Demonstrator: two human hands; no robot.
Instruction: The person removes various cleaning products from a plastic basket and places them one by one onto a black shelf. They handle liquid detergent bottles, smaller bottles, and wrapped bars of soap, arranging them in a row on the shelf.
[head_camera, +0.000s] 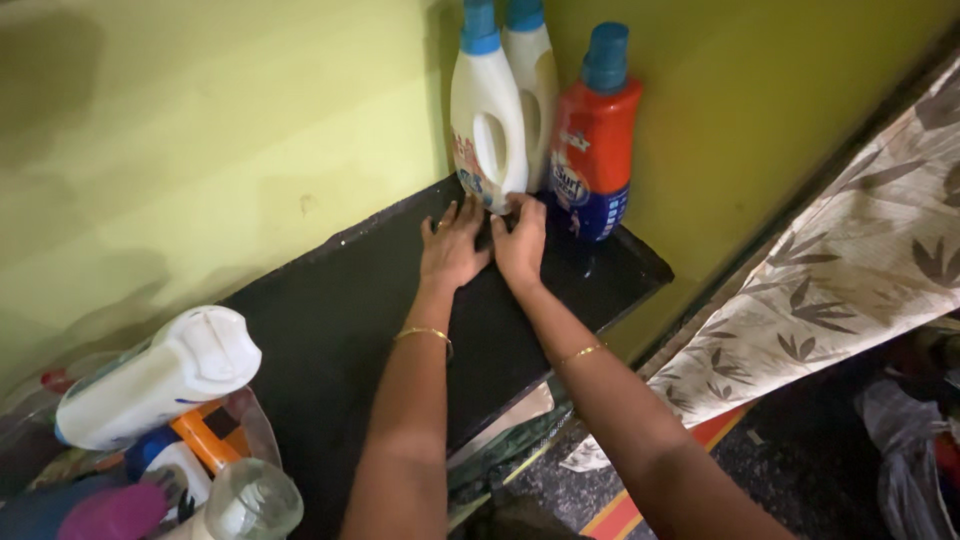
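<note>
My left hand (452, 247) lies flat, fingers spread, on a black stone shelf (330, 330) against a yellow-green wall. My right hand (521, 245) lies flat beside it, the two almost touching. Both hold nothing, and their fingertips reach the foot of a white bottle with a blue cap and handle (487, 112). A second white bottle (532, 80) stands behind it. To the right stands a red and blue bottle with a blue cap (593, 140). Each wrist wears a thin gold bangle.
At the lower left a white bottle (150, 380) lies on its side among an orange-capped bottle (195, 450), a clear bottle (250, 500) and a purple cap. A leaf-patterned cloth (850, 270) hangs at the right. A dark floor with a red stripe lies below.
</note>
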